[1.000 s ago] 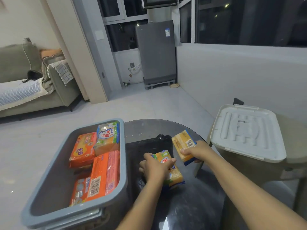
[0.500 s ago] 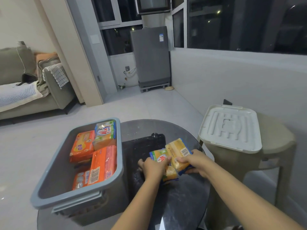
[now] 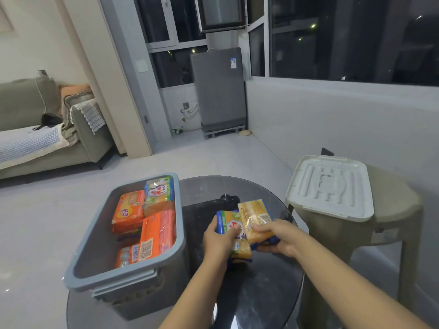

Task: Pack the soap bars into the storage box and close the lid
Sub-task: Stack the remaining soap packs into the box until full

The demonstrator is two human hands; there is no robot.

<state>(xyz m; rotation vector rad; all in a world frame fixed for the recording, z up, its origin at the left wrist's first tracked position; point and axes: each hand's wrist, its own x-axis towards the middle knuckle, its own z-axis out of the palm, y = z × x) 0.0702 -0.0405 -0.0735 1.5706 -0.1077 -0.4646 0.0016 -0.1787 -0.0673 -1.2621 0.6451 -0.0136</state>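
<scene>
Gripping two wrapped soap packs over the dark round glass table, both hands were busy. The left hand had fingers curled round a blue/yellow soap pack, w/ a red-and-white logo on its face and a yellow bar showing thru the wrapper at its near end. The right hand clamped a yellow soap pack, clear film, blue edge underneath, thumb on top & fingers below. The two packs touched, the yellow one overlapping the other's right side.

The grey storage box sat open on the table's left part, just beside the hands. Inside: an orange pack at the far left, a white/green/blue pack w/ red script at the far right, a long orange pack w/ a barcode label leaning along the right wall, and another pack partly hidden beneath it at the near end.

The white ribbed lid lay flat on a beige plastic stool right of the table, well apart from the box.
</scene>
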